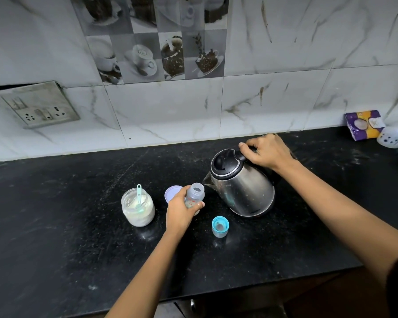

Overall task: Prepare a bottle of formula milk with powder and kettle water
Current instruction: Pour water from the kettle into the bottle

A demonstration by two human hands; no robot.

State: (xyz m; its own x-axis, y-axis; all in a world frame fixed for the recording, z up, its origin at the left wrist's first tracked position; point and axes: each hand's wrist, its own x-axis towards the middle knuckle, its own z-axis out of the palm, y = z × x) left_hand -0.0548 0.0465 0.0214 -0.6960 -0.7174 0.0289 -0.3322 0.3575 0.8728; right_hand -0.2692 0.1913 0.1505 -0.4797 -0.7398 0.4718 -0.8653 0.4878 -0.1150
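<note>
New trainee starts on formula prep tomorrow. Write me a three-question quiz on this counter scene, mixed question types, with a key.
1. True or false: the powder jar has its lid screwed on.
2. What does the right hand grip? A) the handle of the kettle B) the teal cap C) the wall socket
3. Fill in: the left hand holds the open ____, its mouth near the kettle's spout.

Key
1. False: it stands open, with a scoop in it.
2. A
3. bottle
</note>
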